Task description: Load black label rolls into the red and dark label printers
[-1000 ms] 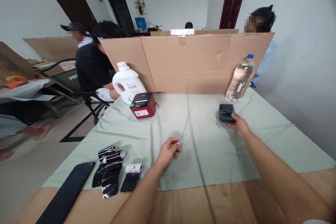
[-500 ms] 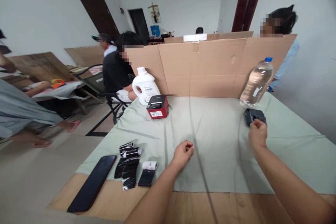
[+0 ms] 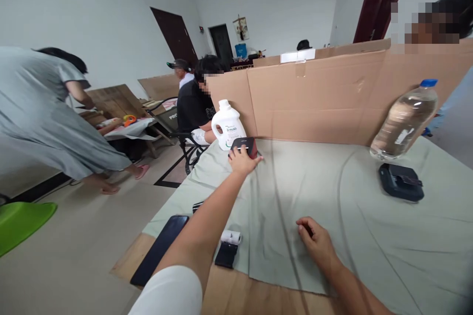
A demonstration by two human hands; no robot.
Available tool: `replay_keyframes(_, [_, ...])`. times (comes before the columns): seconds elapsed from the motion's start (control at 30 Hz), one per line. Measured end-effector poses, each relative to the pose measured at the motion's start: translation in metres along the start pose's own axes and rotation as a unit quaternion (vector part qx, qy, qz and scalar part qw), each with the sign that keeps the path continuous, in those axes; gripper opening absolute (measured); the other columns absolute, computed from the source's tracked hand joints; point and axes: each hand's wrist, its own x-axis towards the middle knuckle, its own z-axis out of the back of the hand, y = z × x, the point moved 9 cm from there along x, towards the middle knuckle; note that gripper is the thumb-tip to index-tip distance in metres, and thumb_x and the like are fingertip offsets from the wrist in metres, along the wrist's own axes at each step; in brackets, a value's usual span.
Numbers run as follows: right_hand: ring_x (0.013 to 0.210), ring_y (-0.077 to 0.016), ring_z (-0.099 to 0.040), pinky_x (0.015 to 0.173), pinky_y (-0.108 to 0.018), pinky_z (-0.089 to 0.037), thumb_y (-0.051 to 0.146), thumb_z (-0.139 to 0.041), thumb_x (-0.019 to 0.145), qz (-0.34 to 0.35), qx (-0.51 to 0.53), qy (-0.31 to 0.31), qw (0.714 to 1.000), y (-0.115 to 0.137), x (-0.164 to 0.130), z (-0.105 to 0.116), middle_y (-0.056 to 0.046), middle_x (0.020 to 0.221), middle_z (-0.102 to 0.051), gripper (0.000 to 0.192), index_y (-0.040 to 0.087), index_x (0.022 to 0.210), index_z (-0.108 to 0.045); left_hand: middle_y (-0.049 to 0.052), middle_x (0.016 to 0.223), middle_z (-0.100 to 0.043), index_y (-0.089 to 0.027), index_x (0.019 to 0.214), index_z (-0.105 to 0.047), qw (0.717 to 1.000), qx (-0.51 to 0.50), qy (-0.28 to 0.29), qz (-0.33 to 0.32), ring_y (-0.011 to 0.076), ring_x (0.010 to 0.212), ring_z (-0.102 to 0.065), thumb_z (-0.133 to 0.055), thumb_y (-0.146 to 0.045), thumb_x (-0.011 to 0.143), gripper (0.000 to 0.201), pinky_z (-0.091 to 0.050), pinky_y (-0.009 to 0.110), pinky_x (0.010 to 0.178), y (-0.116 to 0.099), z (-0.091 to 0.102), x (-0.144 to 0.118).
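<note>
My left hand (image 3: 242, 161) reaches to the small red-and-black receipt printer (image 3: 247, 144). Its fingers are spread over the printer's front and top, with the thumb out to the right side; how firmly they touch is hard to see. Low over the cloth at centre right, my right hand (image 3: 314, 241) is loosely curled, thumb close to the forefinger, and nothing shows in it. To its right lies a dark, boxy portable device (image 3: 401, 182). A white paper roll with a dark strip (image 3: 229, 243) lies below my left forearm, which partly hides another black roll (image 3: 197, 205).
A white jug (image 3: 229, 128) stands behind the printer, and a large water bottle (image 3: 404, 120) leans at the right. A cardboard partition (image 3: 314, 98) crosses the table's back. A black phone-like slab (image 3: 160, 251) lies at the left edge. Several people are nearby.
My right hand has left the dark device and come back toward the middle. My left hand has moved forward onto the receipt printer. The view has turned left.
</note>
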Motion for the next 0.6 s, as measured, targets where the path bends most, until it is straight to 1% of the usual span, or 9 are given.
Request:
replay_keyframes(0.03, [0.063,-0.0194,-0.059,0.06,-0.031,-0.046,0.04,-0.049,0.084,-0.002,-0.001,-0.002,1.0,0.0,0.001,0.001,-0.003,0.071,-0.066,0.022,0.022,0.085,-0.063,0.026,0.149,-0.024,-0.015,0.138,-0.037,0.998,0.011,0.018,0.051,0.0485,0.137,-0.013,-0.069,-0.066,0.058,0.1,-0.015,0.06,0.106,0.013,-0.001,0.016])
replay_keyframes(0.1, [0.064,-0.0187,-0.059,0.06,-0.03,-0.046,0.039,-0.048,0.085,-0.002,0.0,0.003,1.0,0.001,0.002,-0.001,-0.002,0.071,-0.065,0.022,0.022,0.084,-0.062,0.027,0.151,-0.016,-0.016,0.142,-0.029,0.989,0.011,0.061,0.138,0.0529,0.137,-0.005,-0.068,-0.072,0.053,0.112,-0.015,0.065,0.103,0.035,-0.011,0.035])
replay_keyframes(0.13, [0.064,-0.0183,-0.059,0.06,-0.029,-0.045,0.038,-0.048,0.085,-0.002,0.0,0.007,1.0,0.002,0.002,-0.002,-0.002,0.071,-0.065,0.022,0.021,0.084,-0.062,0.027,0.151,-0.014,-0.017,0.143,-0.026,0.983,0.007,0.076,0.167,0.0539,0.136,-0.004,-0.067,-0.074,0.052,0.115,-0.016,0.066,0.101,0.043,-0.016,0.04])
replay_keyframes(0.2, [0.064,-0.0177,-0.058,0.061,-0.028,-0.045,0.037,-0.046,0.086,-0.005,-0.002,0.016,1.0,0.001,0.002,-0.004,-0.002,0.071,-0.064,0.023,0.021,0.085,-0.062,0.026,0.15,-0.015,-0.02,0.143,-0.023,0.977,0.0,0.086,0.197,0.053,0.136,-0.009,-0.064,-0.077,0.051,0.116,-0.022,0.065,0.099,0.052,-0.026,0.042])
replay_keyframes(0.27, [0.065,-0.0171,-0.058,0.061,-0.028,-0.044,0.036,-0.044,0.086,-0.011,-0.008,0.024,1.0,0.0,0.002,-0.005,-0.003,0.073,-0.065,0.024,0.02,0.087,-0.062,0.024,0.146,-0.021,-0.022,0.142,-0.024,0.976,-0.002,0.078,0.202,0.0494,0.134,-0.02,-0.062,-0.077,0.052,0.112,-0.029,0.06,0.099,0.054,-0.031,0.042])
replay_keyframes(0.37, [0.065,-0.0165,-0.057,0.061,-0.028,-0.043,0.035,-0.044,0.086,-0.02,-0.018,0.031,0.999,-0.001,0.002,-0.006,-0.003,0.076,-0.066,0.024,0.02,0.089,-0.062,0.021,0.138,-0.031,-0.021,0.138,-0.031,0.978,0.002,0.06,0.198,0.0448,0.128,-0.031,-0.063,-0.072,0.055,0.102,-0.035,0.052,0.098,0.051,-0.03,0.038])
replay_keyframes(0.5, [0.066,-0.0163,-0.057,0.063,-0.028,-0.044,0.034,-0.045,0.086,-0.01,-0.005,0.037,0.999,0.0,0.001,-0.007,-0.002,0.074,-0.064,0.021,0.02,0.086,-0.061,0.019,0.133,-0.036,-0.022,0.133,-0.039,0.983,-0.001,0.057,0.173,0.0429,0.126,-0.035,-0.067,-0.067,0.055,0.094,-0.035,0.049,0.099,0.04,-0.019,0.023])
replay_keyframes(0.6, [0.067,-0.0168,-0.059,0.063,-0.029,-0.046,0.039,-0.048,0.086,-0.004,0.042,0.03,0.999,-0.002,0.003,-0.004,-0.002,0.075,-0.065,0.023,0.021,0.087,-0.061,0.016,0.127,-0.04,-0.024,0.13,-0.043,0.991,-0.014,0.061,0.121,0.0396,0.124,-0.038,-0.07,-0.063,0.057,0.087,-0.035,0.046,0.1,0.021,-0.003,0.0])
